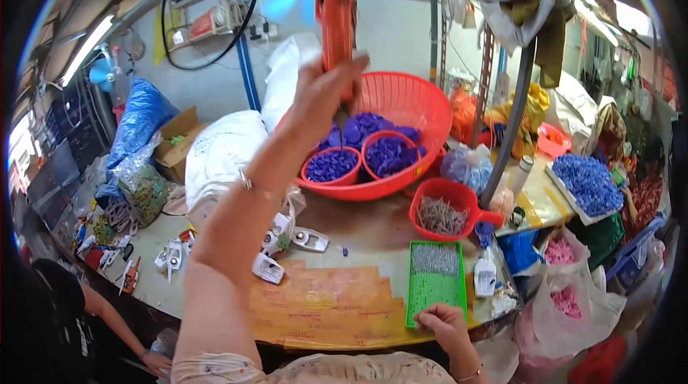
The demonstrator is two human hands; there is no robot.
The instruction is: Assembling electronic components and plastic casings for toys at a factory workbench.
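My left hand (326, 87) is raised over the table, its fingers wrapped round a red electric screwdriver (335, 18) whose tip points down toward the purple pieces. My right hand (446, 328) is low at the near end of a green tray (438, 298), thumb and fingers pressed together; anything between them is too small to make out. Small grey metal pieces, apparently screws (437, 258), lie in the tray's far part. Behind my left hand, a big red basket (416, 101) holds loose purple plastic pieces (373, 126) and two red bowls (332, 180) of them.
A red scoop (476, 213) of thin metal pins is behind the tray. White plastic parts (309, 239) lie left of the tape-covered tabletop (326, 305); another white part (485, 276) is right of the tray. At far left is another person's arm (115, 316). Bags of pink pieces (566, 305) stand right.
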